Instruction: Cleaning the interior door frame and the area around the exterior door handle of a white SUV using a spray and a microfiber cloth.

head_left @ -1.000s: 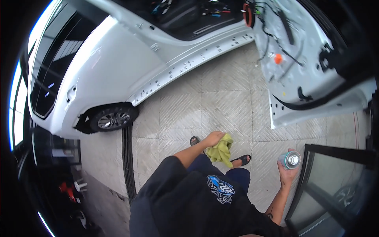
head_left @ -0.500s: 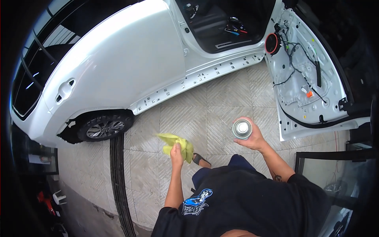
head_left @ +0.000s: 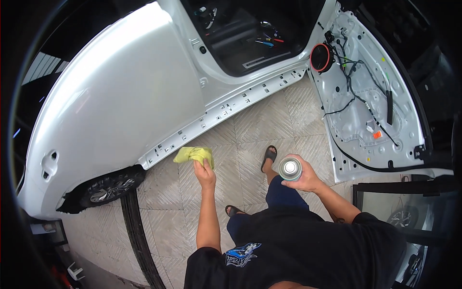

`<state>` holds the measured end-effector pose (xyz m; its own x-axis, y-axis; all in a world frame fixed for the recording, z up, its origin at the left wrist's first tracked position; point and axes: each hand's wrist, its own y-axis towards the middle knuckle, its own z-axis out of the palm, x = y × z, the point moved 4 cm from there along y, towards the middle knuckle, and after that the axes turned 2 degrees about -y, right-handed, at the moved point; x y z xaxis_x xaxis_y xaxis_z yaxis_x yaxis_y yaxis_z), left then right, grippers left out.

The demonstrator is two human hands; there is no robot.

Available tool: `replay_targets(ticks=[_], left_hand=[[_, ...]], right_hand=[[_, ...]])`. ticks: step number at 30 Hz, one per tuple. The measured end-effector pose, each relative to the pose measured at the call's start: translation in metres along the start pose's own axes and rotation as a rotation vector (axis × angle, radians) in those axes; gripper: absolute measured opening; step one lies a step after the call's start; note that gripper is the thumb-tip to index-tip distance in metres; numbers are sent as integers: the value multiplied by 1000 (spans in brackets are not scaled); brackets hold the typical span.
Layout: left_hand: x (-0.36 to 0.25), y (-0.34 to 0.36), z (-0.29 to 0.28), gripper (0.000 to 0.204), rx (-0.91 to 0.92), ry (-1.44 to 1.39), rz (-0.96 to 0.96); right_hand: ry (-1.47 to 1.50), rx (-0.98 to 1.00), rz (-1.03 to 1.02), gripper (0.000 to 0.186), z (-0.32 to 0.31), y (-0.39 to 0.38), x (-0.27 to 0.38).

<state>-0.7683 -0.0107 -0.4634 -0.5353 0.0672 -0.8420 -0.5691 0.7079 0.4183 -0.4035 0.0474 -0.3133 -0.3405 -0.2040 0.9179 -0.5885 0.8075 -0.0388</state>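
Observation:
In my left hand (head_left: 205, 174) I grip a crumpled yellow-green cloth (head_left: 191, 154), its loose part spreading toward the car's sill. My right hand (head_left: 308, 176) is wrapped around a metal can (head_left: 290, 167), seen from above with a pale round top; its side is mostly hidden. Ahead and to the left stands a white car (head_left: 130, 72) with a bare sill (head_left: 226, 108) full of small slots. At the right an open front door (head_left: 356, 111) shows its stripped inner side, with wiring and a red-ringed speaker (head_left: 321, 58). Neither hand touches the car.
Several tools (head_left: 268, 41) lie on the car's floor inside the doorway. The rear wheel (head_left: 111, 190) is near the left, with a dark floor strip (head_left: 137, 236) running back from it. A glass panel with a dark frame (head_left: 380, 189) stands at the right. Patterned tiles (head_left: 255, 120) cover the floor.
My left hand has lifted the cloth forward and left, closer to the sill. I have stepped toward the car, and both feet now show. The can stays in my right hand, slightly lower in view.

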Motion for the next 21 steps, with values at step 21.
replay_targets(ticks=[21], left_hand=[[249, 223, 460, 34, 358, 892, 339]], right_hand=[[75, -22, 489, 85, -127, 202, -331]])
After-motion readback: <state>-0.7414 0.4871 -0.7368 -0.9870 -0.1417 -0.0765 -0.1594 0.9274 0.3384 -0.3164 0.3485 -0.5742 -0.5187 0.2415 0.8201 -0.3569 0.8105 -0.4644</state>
